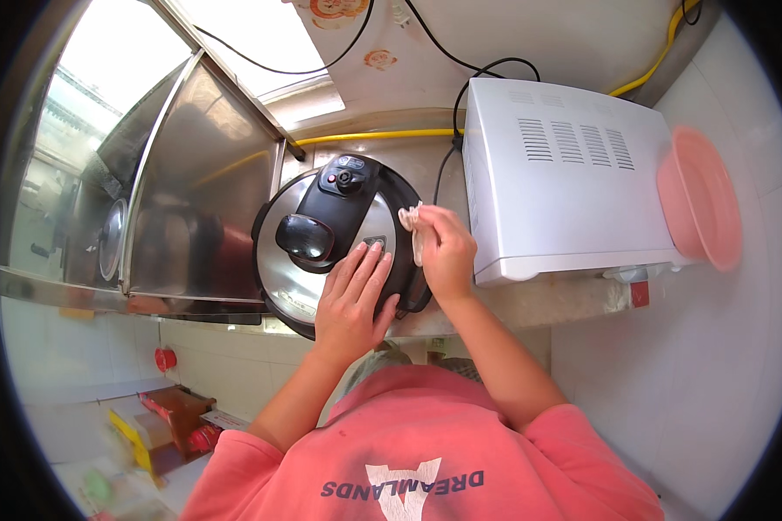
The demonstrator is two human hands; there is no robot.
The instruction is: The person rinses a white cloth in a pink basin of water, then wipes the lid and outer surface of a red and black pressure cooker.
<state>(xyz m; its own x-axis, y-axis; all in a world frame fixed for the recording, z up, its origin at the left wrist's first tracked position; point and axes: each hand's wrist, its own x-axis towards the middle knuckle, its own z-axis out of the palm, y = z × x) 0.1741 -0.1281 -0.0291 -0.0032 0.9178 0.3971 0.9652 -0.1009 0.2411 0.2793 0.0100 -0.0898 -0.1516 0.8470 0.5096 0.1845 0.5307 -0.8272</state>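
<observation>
An electric pressure cooker with a steel lid [280,277] stands on the counter before me. A black lid handle [339,215] crosses the lid and carries a round pressure valve [347,181] and a glossy black knob [305,238]. My left hand [352,306] lies flat on the lid, its fingertips beside a small dark label [375,243], and holds nothing. At the cooker's right rim, my right hand [448,254] pinches a crumpled whitish cloth or tissue [418,244]. Part of this cloth is hidden by the fingers.
A white microwave-like appliance [567,189] stands to the right, with a pink basin [697,195] leaning at its side. Steel panels [212,189] rise on the left. A black cord [444,172] and a yellow hose [378,135] run behind the cooker. Boxes [176,417] sit lower left.
</observation>
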